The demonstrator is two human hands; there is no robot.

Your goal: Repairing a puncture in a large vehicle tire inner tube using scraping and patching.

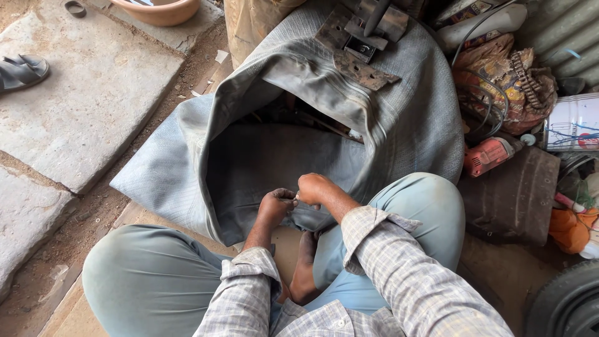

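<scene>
Sitting cross-legged on the ground, knees in pale blue-grey trousers spread to either side. Far left: a grey sandal point(22, 70) resting on flat stone slabs point(93, 87), with a tan basin point(161, 10) at the top edge. Then the left hand point(276, 206), fingers curled and pinching the near edge of a large grey tyre section point(399, 125) that lies folded open across the lap. Just beside it, touching or nearly so, the right hand point(314, 188), closed in a fist over the same rubber edge; whatever small thing might sit between the fingers too hidden to tell. Checked shirt cuffs at both wrists. On top of the tyre, rusty metal plates point(359, 47). Further right, a heap of clutter: a red power tool point(488, 156), patterned cloth point(505, 81), a white tin point(571, 122), a dark tyre point(564, 306) at the corner.
</scene>
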